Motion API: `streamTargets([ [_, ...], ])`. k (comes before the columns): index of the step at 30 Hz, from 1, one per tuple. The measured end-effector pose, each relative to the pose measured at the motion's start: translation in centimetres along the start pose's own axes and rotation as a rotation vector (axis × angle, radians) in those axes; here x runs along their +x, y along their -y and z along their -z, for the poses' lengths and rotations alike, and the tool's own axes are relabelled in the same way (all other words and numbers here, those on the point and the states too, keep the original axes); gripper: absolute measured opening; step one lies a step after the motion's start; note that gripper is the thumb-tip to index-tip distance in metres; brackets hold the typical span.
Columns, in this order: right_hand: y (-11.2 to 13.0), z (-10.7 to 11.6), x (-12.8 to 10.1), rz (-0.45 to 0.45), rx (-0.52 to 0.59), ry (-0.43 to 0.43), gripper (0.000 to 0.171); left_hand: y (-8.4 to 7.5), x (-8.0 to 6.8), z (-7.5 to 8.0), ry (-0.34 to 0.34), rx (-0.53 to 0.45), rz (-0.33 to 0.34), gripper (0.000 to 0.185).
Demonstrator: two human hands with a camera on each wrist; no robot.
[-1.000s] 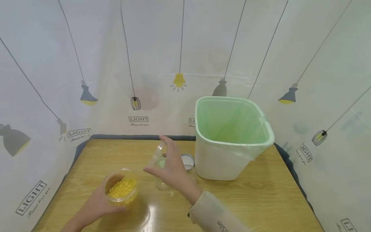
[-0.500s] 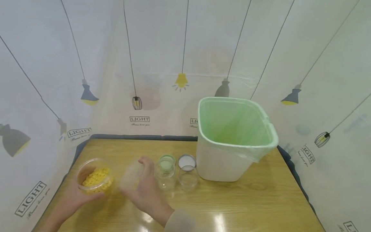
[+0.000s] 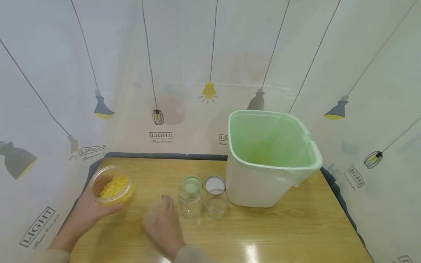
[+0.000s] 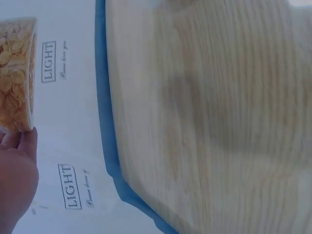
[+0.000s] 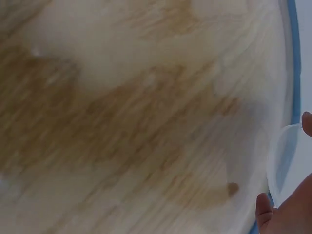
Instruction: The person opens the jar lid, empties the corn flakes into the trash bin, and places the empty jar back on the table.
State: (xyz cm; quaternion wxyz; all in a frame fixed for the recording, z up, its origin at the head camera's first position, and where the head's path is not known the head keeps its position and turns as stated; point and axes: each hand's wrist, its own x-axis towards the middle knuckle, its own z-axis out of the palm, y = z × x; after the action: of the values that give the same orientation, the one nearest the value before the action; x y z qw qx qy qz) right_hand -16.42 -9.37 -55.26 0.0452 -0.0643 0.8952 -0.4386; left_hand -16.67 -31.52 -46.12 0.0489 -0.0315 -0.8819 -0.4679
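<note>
At the left of the head view, my left hand [image 3: 86,208] grips a clear plastic tub [image 3: 126,191] of yellow flakes, held tilted above the table with its mouth uncovered. Flakes [image 4: 10,80] show through its side in the left wrist view, fingertips at its base. My right hand [image 3: 167,223], blurred, is low over the table between the tub and the jars. Between its thumb and fingers it holds a clear round lid [image 5: 283,163], seen best in the right wrist view. To its right stand a taller clear jar [image 3: 189,206] and a shorter one [image 3: 216,208].
Behind the jars a green-rimmed lid [image 3: 192,178] and a white lid with a grey rim [image 3: 215,182] lie on the wooden table [image 3: 279,233]. A white bin [image 3: 250,188] with a green liner [image 3: 269,140] stands at the right. Printed cloth [image 3: 184,65] surrounds the table.
My left hand has carried the tub left and toward the back. My right hand, with the clear lid, has moved left and nearer, uncovering the jars from view.
</note>
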Motion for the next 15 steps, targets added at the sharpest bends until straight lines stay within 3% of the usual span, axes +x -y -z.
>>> streamTargets([
  [4, -0.7, -1.2, 1.0, -0.061, -0.144, -0.028, 0.109, -0.9, 0.3, -0.4, -0.005, 0.008, -0.049, 0.103],
  [7, -1.0, -1.8, 1.8, -0.086, -0.174, -0.051, 0.111, -0.9, 0.4, -0.5, -0.016, 0.018, -0.065, 0.104],
  [11, -1.2, -2.8, 2.6, -0.094, -0.218, -0.069, 0.109, -0.5, 0.2, -0.4, -0.021, 0.009, -0.038, 0.106],
  [15, -2.1, -4.3, 3.6, -0.041, -0.332, -0.134, 0.108, 0.0, 0.0, -0.4, -0.019, -0.006, 0.005, 0.106],
])
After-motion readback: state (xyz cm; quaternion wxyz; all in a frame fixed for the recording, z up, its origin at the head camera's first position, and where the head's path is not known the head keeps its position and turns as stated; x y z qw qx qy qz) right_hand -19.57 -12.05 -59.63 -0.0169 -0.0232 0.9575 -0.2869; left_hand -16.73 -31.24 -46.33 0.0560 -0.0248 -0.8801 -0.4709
